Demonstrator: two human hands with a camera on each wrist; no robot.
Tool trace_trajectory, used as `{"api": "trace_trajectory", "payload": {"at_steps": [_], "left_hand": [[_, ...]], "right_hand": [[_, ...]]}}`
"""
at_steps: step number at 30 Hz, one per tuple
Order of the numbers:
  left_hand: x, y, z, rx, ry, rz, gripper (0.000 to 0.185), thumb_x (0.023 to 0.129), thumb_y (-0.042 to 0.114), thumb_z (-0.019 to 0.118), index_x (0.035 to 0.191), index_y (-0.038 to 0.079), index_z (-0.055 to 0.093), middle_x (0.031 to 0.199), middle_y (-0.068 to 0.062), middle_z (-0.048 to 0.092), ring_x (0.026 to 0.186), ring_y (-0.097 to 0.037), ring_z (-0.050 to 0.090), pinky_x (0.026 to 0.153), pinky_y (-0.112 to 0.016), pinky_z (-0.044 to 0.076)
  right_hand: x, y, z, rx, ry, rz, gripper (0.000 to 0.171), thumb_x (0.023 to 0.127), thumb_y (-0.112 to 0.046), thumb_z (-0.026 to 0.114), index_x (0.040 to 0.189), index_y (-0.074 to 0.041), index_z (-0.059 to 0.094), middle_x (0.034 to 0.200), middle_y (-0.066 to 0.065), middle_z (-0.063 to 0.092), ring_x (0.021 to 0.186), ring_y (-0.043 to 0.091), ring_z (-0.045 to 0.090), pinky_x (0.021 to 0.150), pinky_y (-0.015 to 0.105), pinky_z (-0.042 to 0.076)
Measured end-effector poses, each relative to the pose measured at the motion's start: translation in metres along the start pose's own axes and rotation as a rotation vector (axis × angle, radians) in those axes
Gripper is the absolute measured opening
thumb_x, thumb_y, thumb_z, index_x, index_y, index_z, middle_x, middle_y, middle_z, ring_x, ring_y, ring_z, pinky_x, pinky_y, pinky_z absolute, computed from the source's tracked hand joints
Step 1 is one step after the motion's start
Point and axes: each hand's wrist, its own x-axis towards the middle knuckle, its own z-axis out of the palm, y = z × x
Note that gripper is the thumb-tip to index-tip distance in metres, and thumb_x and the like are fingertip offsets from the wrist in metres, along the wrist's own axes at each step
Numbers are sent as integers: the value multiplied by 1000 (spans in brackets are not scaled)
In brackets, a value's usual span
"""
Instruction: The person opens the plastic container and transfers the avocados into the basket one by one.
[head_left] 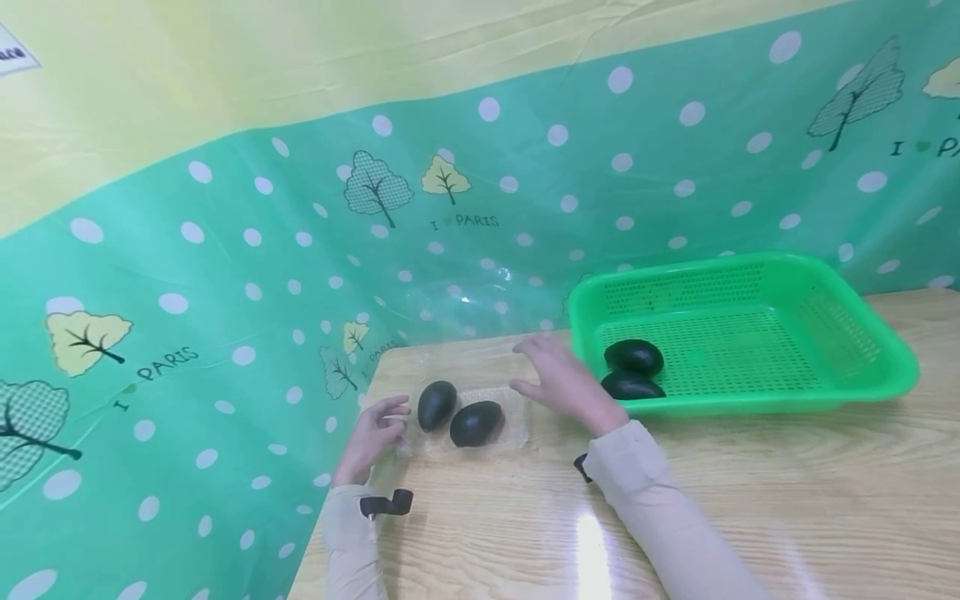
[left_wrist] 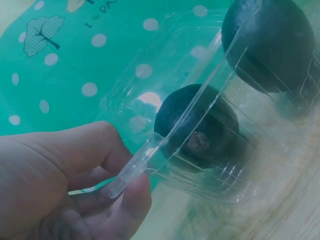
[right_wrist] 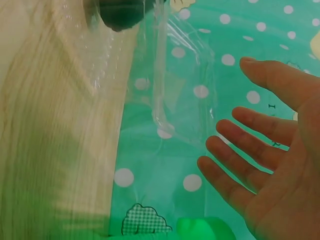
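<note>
The clear plastic clamshell container (head_left: 468, 421) lies on the table (head_left: 750, 500), left of the green basket (head_left: 862, 367), with its lid raised. Its edge is pinched by the fingers (left_wrist: 127, 200) of the left hand (head_left: 371, 437). The right hand (head_left: 558, 383) hovers between container and basket, fingers (right_wrist: 240, 150) spread and holding nothing. In judgement, the container is best kept steadied at its rim while each fruit is grasped round its middle, since the thin plastic would flex. Counted: two avocados (head_left: 457, 415) in the container, two avocados (head_left: 633, 371) in the basket, one container, one basket.
</note>
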Motion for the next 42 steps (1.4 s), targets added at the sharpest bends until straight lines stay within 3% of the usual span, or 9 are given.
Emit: {"api": "trace_trajectory", "payload": {"at_steps": [16, 25, 32, 42], "left_hand": [[0, 0, 3, 3, 20, 0, 56, 86, -7, 53, 141, 1, 51, 128, -24, 57, 84, -31, 63, 65, -26, 56], [-1, 1, 2, 11, 16, -6, 56, 87, -5, 54, 143, 0, 48, 132, -26, 55, 84, -31, 64, 66, -27, 56], [1, 0, 3, -3, 20, 1, 55, 86, -7, 55, 140, 0, 51, 128, -26, 56, 83, -28, 64, 66, -27, 56], [-1, 4, 3, -19, 16, -4, 56, 84, -8, 54, 140, -1, 51, 128, -27, 56, 81, -28, 64, 66, -27, 56]], "right_hand": [[-1, -7, 23, 55, -61, 36, 62, 90, -40, 69, 140, -8, 52, 147, 13, 49, 138, 32, 42, 113, 49, 40], [0, -15, 38, 97, -95, 66, 64, 88, -46, 69, 140, -11, 53, 147, 12, 47, 133, 31, 48, 109, 49, 43], [1, -20, 51, 51, -108, 0, 65, 87, -49, 70, 135, -6, 57, 136, 13, 55, 124, 29, 53, 105, 44, 47], [-3, -24, 60, 22, -128, -54, 71, 86, -52, 70, 136, -4, 55, 136, 12, 56, 128, 28, 50, 109, 43, 44]]}}
